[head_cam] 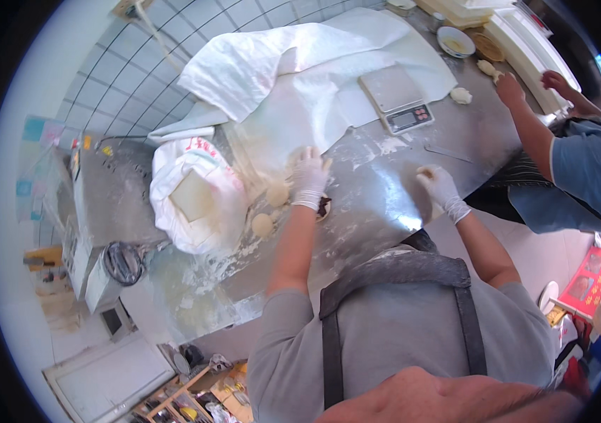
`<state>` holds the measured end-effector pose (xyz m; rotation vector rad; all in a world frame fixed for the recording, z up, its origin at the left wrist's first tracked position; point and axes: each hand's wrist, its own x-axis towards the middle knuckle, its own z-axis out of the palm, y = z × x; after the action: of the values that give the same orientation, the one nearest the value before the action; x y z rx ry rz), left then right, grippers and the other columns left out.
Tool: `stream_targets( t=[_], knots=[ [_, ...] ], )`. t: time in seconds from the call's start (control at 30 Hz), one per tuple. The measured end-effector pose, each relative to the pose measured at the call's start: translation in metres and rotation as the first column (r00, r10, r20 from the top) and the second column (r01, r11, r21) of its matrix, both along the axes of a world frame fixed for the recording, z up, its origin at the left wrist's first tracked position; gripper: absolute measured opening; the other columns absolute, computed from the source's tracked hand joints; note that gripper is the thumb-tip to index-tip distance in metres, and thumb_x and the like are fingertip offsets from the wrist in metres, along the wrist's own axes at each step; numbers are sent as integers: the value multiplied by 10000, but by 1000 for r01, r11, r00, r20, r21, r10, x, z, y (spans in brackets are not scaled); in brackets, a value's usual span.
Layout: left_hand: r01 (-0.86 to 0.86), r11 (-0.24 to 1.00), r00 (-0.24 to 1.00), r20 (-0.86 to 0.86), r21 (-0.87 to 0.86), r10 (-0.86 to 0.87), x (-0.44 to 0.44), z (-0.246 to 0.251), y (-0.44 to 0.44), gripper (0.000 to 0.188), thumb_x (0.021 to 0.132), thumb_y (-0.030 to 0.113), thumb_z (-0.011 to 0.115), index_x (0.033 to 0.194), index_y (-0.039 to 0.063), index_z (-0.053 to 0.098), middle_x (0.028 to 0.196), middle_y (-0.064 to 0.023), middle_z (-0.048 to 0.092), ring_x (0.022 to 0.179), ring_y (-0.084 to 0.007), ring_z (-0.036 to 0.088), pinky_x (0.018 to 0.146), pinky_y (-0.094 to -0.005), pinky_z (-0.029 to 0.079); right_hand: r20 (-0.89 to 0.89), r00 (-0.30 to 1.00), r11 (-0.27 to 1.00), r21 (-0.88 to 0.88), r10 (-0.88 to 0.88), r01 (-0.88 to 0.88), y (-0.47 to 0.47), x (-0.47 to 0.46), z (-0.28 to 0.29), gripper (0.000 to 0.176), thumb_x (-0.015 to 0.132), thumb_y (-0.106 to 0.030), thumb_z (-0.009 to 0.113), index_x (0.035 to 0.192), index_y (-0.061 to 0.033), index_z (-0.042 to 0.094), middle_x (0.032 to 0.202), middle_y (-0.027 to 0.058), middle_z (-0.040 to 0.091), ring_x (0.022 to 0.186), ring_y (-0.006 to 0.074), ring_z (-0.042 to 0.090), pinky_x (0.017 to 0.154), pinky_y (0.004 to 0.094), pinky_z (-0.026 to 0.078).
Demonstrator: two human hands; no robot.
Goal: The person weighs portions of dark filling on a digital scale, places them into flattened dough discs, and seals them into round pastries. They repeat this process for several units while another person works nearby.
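Observation:
My left hand point(309, 177), in a thin pale glove, lies palm down with fingers spread at the edge of a white cloth point(300, 100) on the metal worktable point(353, 211). Beside it are two round dough pieces point(278, 194), and by its wrist a dough round with dark filling point(324, 207), partly hidden by the forearm. What lies under the palm is hidden. My right hand point(437, 182), gloved too, hovers over the table's near right part with curled fingers; whether it holds something small cannot be told.
An open flour sack point(195, 198) stands left of the dough. A digital kitchen scale point(398, 103) sits on the cloth's edge, near a thin metal strip point(447, 154). At right a co-worker's hand point(510, 91) touches dough point(487, 67), near a dough lump point(460, 95) and a bowl point(455, 42).

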<state>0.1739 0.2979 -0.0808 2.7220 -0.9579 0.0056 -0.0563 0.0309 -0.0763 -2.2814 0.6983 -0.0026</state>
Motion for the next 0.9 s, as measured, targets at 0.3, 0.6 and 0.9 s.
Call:
stream_targets(
  t=[0.3,0.6,0.9],
  knots=[
    [-57,872,995,-99,-486,10,12,-57,37,562,922,327,597,1378,32,454,1418,-218,442,1338,-379,374,1116,-461,277,-68,997,815,-579,-30,-14,-106,-31,-56,452,847,-172,634,1288,-113,555,1292,137,561,1193,336,516,996,423,439],
    [-670,703,677,-585,-238,447,-87,-55,80,544,720,349,818,1053,-43,640,1022,-181,672,927,-251,651,805,-357,512,-244,969,993,-119,-23,-6,-137,-6,-71,334,752,-183,725,1063,-90,647,980,135,677,992,338,627,883,424,503],
    [-707,435,706,-532,-557,467,-132,-83,52,454,696,163,800,1045,11,554,979,-167,607,874,-337,594,831,-410,493,92,946,934,154,312,-323,-126,-29,-61,101,827,35,561,858,-31,490,871,116,578,761,238,581,705,344,479]
  ],
)
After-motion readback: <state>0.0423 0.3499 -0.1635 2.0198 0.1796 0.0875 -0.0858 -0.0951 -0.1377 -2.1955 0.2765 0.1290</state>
